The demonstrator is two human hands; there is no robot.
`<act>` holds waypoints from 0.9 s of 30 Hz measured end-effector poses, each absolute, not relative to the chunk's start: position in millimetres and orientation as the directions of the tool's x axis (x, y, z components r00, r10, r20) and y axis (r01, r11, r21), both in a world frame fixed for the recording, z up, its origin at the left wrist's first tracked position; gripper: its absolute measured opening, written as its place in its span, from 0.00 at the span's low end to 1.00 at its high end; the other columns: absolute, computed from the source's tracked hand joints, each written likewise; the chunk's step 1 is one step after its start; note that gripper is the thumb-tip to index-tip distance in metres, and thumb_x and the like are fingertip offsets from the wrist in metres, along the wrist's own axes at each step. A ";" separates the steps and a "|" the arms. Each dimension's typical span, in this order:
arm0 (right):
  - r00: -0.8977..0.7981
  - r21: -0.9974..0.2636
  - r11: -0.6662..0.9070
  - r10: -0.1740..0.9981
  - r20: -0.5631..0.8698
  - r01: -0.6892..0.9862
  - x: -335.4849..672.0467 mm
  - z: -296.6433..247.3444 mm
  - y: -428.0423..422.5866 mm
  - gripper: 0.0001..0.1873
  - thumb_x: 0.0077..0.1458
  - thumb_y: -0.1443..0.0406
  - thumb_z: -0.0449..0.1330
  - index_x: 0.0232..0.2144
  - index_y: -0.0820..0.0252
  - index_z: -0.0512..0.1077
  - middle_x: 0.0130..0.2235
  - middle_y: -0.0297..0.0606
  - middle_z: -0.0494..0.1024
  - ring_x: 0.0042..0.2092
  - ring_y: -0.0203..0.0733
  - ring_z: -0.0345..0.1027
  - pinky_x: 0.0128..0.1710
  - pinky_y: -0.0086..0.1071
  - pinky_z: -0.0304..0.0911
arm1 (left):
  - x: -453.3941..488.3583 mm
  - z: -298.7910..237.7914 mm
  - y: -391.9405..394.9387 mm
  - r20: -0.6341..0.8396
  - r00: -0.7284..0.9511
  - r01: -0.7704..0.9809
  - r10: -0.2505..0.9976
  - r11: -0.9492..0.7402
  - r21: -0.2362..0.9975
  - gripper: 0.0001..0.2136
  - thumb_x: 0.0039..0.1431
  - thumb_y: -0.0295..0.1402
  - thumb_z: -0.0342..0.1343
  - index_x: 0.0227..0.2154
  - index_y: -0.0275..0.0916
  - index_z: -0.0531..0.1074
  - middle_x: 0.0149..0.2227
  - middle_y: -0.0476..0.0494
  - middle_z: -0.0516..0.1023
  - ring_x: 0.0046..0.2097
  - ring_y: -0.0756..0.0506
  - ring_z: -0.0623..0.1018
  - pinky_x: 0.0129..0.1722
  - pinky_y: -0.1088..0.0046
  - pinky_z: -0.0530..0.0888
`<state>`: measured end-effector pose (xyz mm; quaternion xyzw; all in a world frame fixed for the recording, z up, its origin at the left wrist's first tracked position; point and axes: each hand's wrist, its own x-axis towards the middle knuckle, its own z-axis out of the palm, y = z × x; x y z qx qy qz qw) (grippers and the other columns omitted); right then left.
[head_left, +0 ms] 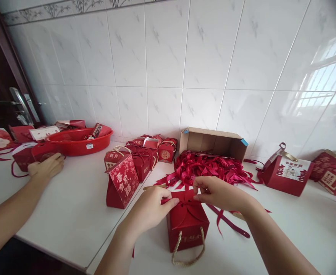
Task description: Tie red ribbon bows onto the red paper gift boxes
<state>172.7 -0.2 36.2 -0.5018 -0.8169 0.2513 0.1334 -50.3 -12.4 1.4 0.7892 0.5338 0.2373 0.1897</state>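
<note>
A small red gift box [188, 225] with a twisted rope handle [188, 263] stands on the table in front of me. A red ribbon [185, 200] is looped over its folded top. My left hand [153, 208] is closed at the ribbon's left side, thumb and fingers pinching it. From the right, my right hand [216, 193] pinches the ribbon at the back of the box top, its fingertips partly hidden. Just behind the box lies a pile of red satin ribbons [210, 170], spilling from an open cardboard box [214, 143].
A triangular red gift box [122, 183] stands left, before several smaller red boxes [142, 162]. Further left, a co-worker's hand [46, 168] touches a red box beside a red basin [82, 143]. More red boxes [288, 172] stand right. A tiled wall [162, 57] closes the back.
</note>
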 end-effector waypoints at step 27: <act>-0.436 -0.492 0.405 0.898 0.057 0.771 212.9 51.9 -17.9 0.06 0.45 0.62 0.63 0.20 0.55 0.75 0.30 0.36 0.70 0.27 0.36 0.62 0.23 0.30 0.56 | -61.2 13.9 -12.4 -0.197 0.622 0.370 0.758 -0.062 0.927 0.23 0.56 0.51 0.49 0.37 0.37 0.79 0.15 0.56 0.57 0.16 0.55 0.57 0.17 0.79 0.58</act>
